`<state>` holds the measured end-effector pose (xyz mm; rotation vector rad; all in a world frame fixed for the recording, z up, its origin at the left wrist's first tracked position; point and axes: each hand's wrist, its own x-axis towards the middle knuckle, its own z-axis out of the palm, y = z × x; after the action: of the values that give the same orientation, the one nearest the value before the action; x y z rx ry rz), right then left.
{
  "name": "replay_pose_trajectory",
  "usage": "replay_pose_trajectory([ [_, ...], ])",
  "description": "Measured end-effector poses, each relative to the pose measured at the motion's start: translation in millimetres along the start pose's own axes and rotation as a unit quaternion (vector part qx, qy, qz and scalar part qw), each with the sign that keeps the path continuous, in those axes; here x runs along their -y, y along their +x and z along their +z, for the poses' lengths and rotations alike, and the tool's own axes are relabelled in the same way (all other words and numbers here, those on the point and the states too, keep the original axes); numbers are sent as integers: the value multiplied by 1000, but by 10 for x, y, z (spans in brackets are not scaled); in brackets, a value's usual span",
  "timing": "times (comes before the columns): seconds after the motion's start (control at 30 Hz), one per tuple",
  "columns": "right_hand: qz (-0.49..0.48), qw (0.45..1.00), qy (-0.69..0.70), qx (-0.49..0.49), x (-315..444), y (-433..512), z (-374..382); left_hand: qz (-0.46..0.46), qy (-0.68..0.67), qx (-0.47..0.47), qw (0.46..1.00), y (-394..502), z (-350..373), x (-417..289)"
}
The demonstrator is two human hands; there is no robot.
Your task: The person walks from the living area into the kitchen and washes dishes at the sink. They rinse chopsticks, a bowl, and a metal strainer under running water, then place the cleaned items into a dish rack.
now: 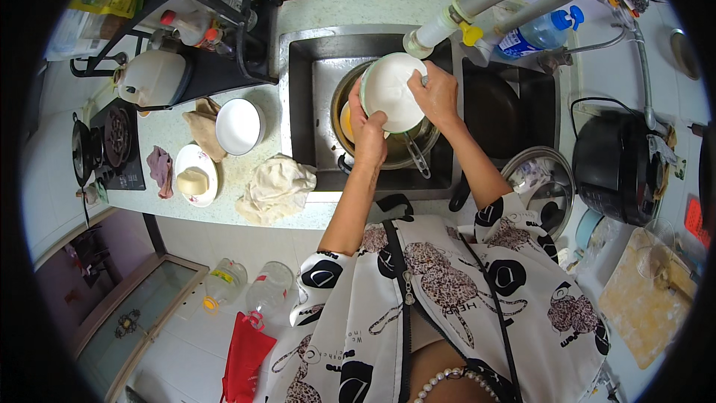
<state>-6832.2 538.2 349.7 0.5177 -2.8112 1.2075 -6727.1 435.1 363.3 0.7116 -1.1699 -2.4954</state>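
A white bowl [394, 92] with a thin green rim is tilted above the left basin of the steel sink [313, 123]. My left hand [369, 134] grips its near left side, thumb over the rim. At the right edge of the bowl, my right hand [436, 92] has its fingers curled at the rim, thumb inside; whether a small cloth or scrubber is also there cannot be made out. Below is a round metal pot [339, 95], partly hidden by the bowl. A utensil handle [418, 157] and something yellow [345, 122] show in it.
A tap [422, 42] hangs just above the bowl. Left on the counter are another white bowl [240, 126], a crumpled cloth [279, 187] and a plate [196, 198] with a pale block. A dark pan [492, 106] fills the right basin; a glass lid [540, 190] leans nearby.
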Motion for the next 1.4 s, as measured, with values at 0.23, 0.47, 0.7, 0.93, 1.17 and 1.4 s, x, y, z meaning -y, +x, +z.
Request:
replay_pose_trajectory([
  [0.23, 0, 996, 90, -8, 0, -13, 30, -7, -1, -5, 1000, 8, -12, -21],
  [0.47, -10, 993, 114, 26, -4, 14, 5, -2, 15, -11, 1000, 1, -22, -45],
  [0.7, 47, 998, 17, 27, 0, 32, 20, -14, 10, -16, 1000, -50, 33, -32],
  [0.93, 26, 998, 56, 31, -4, -26, 68, -11, 9, -13, 1000, -13, -38, -32],
  [1.17, 20, 998, 57, 23, 32, -11, 53, -11, 22, -7, 1000, -5, -57, -57],
  [1.4, 19, 996, 93, -6, -4, -42, 82, 5, 34, 2, 999, -18, 0, -93],
])
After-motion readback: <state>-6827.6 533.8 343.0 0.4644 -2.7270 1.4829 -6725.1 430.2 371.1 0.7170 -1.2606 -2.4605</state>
